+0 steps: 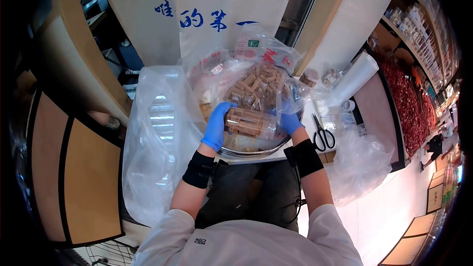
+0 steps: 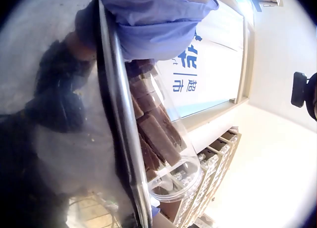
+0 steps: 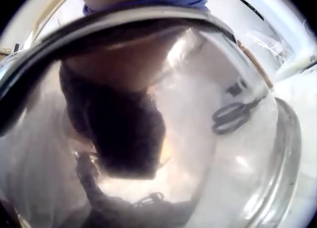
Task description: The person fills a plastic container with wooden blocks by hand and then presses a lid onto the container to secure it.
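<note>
A clear plastic jar (image 1: 246,122) of brown stick-shaped pieces lies on its side over a round metal basin (image 1: 256,154). My left hand (image 1: 219,125), in a blue glove, grips the jar's left end. The right hand (image 1: 291,122), also gloved in blue, is at the jar's other end, its fingers largely hidden by clear plastic. In the left wrist view the jar's round mouth (image 2: 190,186) shows just past the basin rim (image 2: 124,114). More brown pieces (image 1: 253,88) lie heaped on the plastic bag (image 1: 268,51) that lines the basin.
Black-handled scissors (image 1: 323,135) lie right of the basin. Behind them are a roll of clear plastic (image 1: 357,76) and a filled jar (image 1: 309,77). Crumpled plastic (image 1: 362,162) hangs at the right; a large plastic-wrapped bundle (image 1: 152,143) stands at the left.
</note>
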A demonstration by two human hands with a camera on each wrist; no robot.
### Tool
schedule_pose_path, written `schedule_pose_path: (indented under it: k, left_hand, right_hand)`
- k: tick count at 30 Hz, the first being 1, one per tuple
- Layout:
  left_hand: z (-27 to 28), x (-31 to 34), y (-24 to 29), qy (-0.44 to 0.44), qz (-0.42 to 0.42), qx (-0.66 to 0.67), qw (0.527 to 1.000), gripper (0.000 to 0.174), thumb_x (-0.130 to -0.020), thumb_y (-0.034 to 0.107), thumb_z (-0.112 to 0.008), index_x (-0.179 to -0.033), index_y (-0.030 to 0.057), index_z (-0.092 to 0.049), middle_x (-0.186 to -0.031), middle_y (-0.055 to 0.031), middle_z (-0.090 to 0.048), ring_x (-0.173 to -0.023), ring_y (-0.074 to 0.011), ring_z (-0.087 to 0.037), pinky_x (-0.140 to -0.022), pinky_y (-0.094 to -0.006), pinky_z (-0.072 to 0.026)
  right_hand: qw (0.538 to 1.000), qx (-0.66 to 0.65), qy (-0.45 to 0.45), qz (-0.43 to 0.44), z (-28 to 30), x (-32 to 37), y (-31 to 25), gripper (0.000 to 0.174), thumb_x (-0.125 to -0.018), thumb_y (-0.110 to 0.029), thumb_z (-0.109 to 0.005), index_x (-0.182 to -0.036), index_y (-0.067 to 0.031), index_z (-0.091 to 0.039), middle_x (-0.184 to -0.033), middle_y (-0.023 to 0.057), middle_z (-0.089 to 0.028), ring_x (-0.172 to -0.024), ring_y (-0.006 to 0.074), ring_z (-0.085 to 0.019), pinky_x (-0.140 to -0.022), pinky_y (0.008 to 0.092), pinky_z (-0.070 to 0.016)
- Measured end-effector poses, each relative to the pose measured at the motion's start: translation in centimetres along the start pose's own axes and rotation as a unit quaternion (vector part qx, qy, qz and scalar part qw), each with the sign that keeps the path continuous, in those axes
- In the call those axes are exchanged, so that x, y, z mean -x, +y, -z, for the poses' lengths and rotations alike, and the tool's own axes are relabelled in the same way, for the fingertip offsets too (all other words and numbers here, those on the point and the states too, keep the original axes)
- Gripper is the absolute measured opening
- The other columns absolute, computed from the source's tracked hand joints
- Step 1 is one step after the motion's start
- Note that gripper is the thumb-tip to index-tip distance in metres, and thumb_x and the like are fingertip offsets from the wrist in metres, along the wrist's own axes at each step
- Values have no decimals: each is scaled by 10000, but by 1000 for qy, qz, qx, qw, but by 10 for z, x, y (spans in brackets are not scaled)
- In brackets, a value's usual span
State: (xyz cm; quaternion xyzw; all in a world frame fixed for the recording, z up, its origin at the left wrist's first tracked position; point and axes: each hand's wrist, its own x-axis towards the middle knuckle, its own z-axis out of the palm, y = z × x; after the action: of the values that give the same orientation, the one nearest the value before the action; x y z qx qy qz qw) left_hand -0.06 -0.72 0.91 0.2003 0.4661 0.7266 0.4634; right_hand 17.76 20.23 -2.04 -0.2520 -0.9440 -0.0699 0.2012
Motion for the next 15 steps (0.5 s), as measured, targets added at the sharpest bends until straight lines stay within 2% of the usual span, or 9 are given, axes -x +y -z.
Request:
schedule_pose_path:
  k: [1, 3, 4, 6, 9, 10, 12, 13, 15]
  left_hand:
    - [0, 0, 0, -1, 1, -5, 1000, 292, -894, 332, -460, -1011, 125, -630, -930, -15, -629, -817, -120, -616, -596, -259, -496]
    - [1, 0, -2, -3, -9, 2, 1000, 291, -889, 338, -475, -1016, 127, -631, -935, -20, -632, -824, -122, -617, -597, -257, -495]
    - [0, 0, -2, -5, -5, -2, 1000, 291, -889, 338, -475, -1016, 127, -631, -935, -20, -632, -824, -122, -617, -597, -257, -495]
    - [-1, 2, -1, 2, 9, 3, 1000, 294, -881, 352, -483, -1008, 136, -637, -939, -22, -633, -819, -123, -616, -587, -252, -491]
    - [1, -1, -6, 7, -2, 0, 1000, 303, -870, 376, -491, -998, 146, -642, -929, -19, -634, -792, -121, -617, -548, -249, -476]
    - [-1, -1, -4, 5, -1, -4, 1000, 303, -870, 376, -491, -998, 146, -642, -929, -19, -634, -792, -121, -617, -548, -249, -476]
    - [-4, 2, -1, 21, -5, -35, 999, 319, -888, 390, -449, -990, 147, -630, -864, 4, -631, -688, -89, -596, -483, -232, -435]
    - [-5, 1, 0, 18, -5, -38, 999, 319, -888, 390, -449, -990, 147, -630, -864, 4, -631, -688, -89, -596, -483, -232, -435]
    - [-6, 2, 0, 27, -2, -19, 999, 320, -881, 398, -464, -988, 148, -633, -868, -1, -642, -685, -94, -603, -477, -234, -434]
  right_hand:
    - [1000, -3, 3, -4, -2, 0, -3, 564, -776, -194, -618, -1278, -1, -446, -1187, 232, -539, -1128, 383, -484, -1001, 457, -344]
    - [992, 4, 124, 9, -6, 5, -11, 584, -779, -226, -621, -1293, -20, -436, -1163, 211, -555, -1073, 382, -524, -934, 457, -414]
    - [992, 3, 124, 3, 4, 5, -19, 584, -779, -226, -621, -1293, -20, -436, -1163, 211, -555, -1073, 382, -524, -934, 457, -414]
    - [984, -37, -95, -147, 27, 6, -31, 512, -782, -241, -615, -1226, -19, -491, -1120, 197, -577, -1007, 371, -566, -817, 454, -485]
    - [966, -42, -144, -209, 37, 7, -35, 384, -800, -195, -574, -1138, -16, -541, -1044, 186, -605, -915, 346, -611, -703, 436, -519]
    - [966, -45, -142, -213, 17, 9, -27, 384, -800, -195, -574, -1138, -16, -541, -1044, 186, -605, -915, 346, -611, -703, 436, -519]
    - [994, -12, 19, -109, -43, 18, -4, 262, -818, -138, -525, -1044, -13, -573, -990, 187, -614, -867, 333, -626, -695, 426, -519]
    - [993, -13, 22, -113, -22, 16, -14, 262, -818, -138, -525, -1044, -13, -573, -990, 187, -614, -867, 333, -626, -695, 426, -519]
    - [991, 61, -58, -101, 16, 15, -29, 196, -816, -128, -534, -960, -18, -609, -792, 169, -642, -718, 328, -641, -645, 430, -517]
